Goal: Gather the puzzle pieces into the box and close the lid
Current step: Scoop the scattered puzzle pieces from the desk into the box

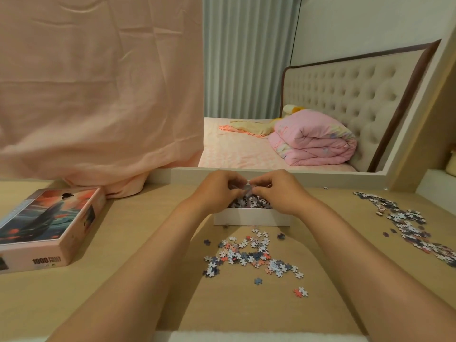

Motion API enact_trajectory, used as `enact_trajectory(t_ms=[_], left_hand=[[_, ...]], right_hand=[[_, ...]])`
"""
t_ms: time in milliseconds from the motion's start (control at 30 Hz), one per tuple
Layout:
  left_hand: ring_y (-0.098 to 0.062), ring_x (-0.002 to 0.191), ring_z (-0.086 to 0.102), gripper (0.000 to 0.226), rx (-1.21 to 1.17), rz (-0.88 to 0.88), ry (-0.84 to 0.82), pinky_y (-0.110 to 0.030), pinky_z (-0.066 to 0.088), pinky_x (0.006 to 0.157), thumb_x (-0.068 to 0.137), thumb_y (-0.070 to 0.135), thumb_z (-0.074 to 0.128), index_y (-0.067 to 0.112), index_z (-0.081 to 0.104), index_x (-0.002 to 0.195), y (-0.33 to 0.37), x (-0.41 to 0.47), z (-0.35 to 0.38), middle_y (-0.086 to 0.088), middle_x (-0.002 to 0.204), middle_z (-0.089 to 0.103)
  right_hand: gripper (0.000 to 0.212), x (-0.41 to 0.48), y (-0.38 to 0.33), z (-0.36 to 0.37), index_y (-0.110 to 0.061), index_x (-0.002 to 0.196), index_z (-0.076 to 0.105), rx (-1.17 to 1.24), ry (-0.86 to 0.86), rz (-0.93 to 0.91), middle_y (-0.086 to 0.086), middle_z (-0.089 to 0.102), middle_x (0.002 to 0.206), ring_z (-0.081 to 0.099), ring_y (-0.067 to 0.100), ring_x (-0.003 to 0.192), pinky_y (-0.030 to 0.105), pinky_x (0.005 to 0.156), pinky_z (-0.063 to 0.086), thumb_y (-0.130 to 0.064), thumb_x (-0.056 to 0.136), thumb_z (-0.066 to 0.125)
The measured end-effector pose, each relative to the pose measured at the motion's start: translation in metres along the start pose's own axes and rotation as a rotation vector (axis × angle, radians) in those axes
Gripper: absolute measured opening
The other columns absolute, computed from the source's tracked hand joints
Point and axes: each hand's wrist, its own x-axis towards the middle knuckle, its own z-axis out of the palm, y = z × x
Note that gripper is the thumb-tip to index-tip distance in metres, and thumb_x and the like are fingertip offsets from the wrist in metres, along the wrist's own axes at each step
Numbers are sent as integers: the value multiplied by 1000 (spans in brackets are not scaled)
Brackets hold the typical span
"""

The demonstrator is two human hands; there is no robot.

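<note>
Bench [123,287]: tan top, carrying everything listed below.

Lid [49,225]: picture side up at my far left, well apart from the box. Stiff card and light, I judged; best taken by its two long edges.

Box [251,217]: white tray at centre, near the back ledge, already holding a layer of pieces.

My left hand [217,191] and right hand [276,191]: met above the box, fingers of both curled in on one small clump of puzzle pieces [249,188].

Loose pieces: a long drift [404,218] at far right and a heap [249,255] just in front of the box. Thin, light, probably slick. I reckoned they were better raked together and scooped in handfuls, with strays pinched at the edge.
</note>
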Motion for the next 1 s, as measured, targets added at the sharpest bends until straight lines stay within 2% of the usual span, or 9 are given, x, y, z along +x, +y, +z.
enact_trajectory(t_ms=[100,267,400,533,633,733,833,900,1000], left_hand=[[-8,103,63,27,27,-6,-21,-27,49,95,96,15,60,19,67,121,-9,4,-1,4,116,70],[-7,108,61,29,103,12,-15,-27,47,98,99,14,52,23,68,121,-6,1,-12,8,118,68],[-10,105,61,29,298,6,-268,-38,50,95,92,39,53,41,68,116,-3,-3,-10,12,120,68],[-17,141,35,52,547,-13,-433,-38,30,115,96,54,43,36,45,144,-2,-5,-1,9,156,35],[-19,146,26,59,548,2,-406,-40,25,117,93,55,46,35,38,149,-2,-7,-1,8,161,23],[-14,134,42,60,540,65,-350,-38,37,108,83,57,49,38,51,140,1,-9,-5,15,153,38],[-14,131,46,62,604,63,-388,-38,35,109,80,61,43,41,53,137,1,-11,-4,13,148,46],[-15,138,38,64,641,39,-409,-38,27,114,84,60,45,40,43,145,-3,-12,-2,10,155,38],[-17,144,28,66,590,8,-381,-38,22,117,89,54,50,38,32,151,-7,-11,-3,13,161,23]], right_hand=[[27,4,10,3,-25,124,70,-71,-26,-9,-6,71,99,63,12,86,25,73,48,-24,100,57],[32,3,16,-4,-30,129,66,-104,-43,-52,-10,69,114,63,13,106,29,89,48,-25,102,50],[38,-9,21,-2,-45,136,56,-281,-346,-114,-19,57,138,53,9,124,34,104,43,-40,98,49],[56,-14,21,2,-38,152,34,-489,-371,-71,-14,24,162,26,12,148,36,119,24,-58,100,36],[60,-12,18,2,-31,154,32,-581,-346,-92,-8,16,165,17,14,151,38,121,15,-59,101,31],[55,-14,17,-1,-34,149,42,-569,-304,-115,-9,28,161,29,16,147,41,120,24,-57,99,40],[36,-16,14,-1,-36,127,63,-448,-323,-115,-5,63,134,58,17,117,41,100,47,-47,96,48],[39,-16,14,1,-35,129,63,-502,-319,-137,-6,61,136,56,17,122,41,105,43,-49,98,45],[52,-14,17,0,-31,141,54,-598,-282,-130,-9,40,155,37,15,142,43,120,22,-57,99,40]])
